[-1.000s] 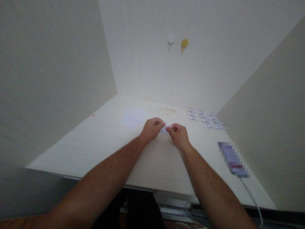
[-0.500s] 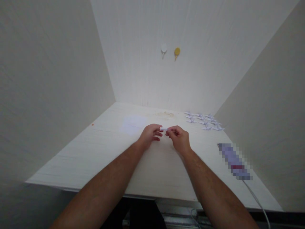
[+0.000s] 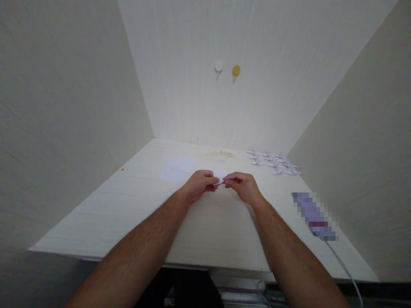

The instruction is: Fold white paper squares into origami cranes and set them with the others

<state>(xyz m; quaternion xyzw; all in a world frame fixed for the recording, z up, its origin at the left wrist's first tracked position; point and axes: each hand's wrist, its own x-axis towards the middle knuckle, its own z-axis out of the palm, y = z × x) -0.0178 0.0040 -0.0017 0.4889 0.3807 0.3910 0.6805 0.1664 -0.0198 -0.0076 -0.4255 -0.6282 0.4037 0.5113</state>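
A small piece of folded white paper (image 3: 218, 180) is held between my two hands above the middle of the table. My left hand (image 3: 203, 182) pinches its left side, thumb on top. On the right side, the fingertips of my right hand (image 3: 240, 185) are pressed together on the paper's edge. The exact folds are too small to make out. Several white paper cranes (image 3: 272, 162) stand in rows at the table's back right. Thin pale square paper sheets (image 3: 178, 167) lie flat to the left, beyond my left hand.
A phone-like device (image 3: 314, 217), blurred out, lies at the right with a white cable (image 3: 345, 270) running over the front edge. White walls enclose the white table (image 3: 128, 214). A white hook (image 3: 218, 66) and a yellow hook (image 3: 236, 70) are on the back wall.
The folded paper has turned from a thin edge-on strip to show a broader face. My left fingers, spread before, have closed in around it. Both hands are slightly lower in view.
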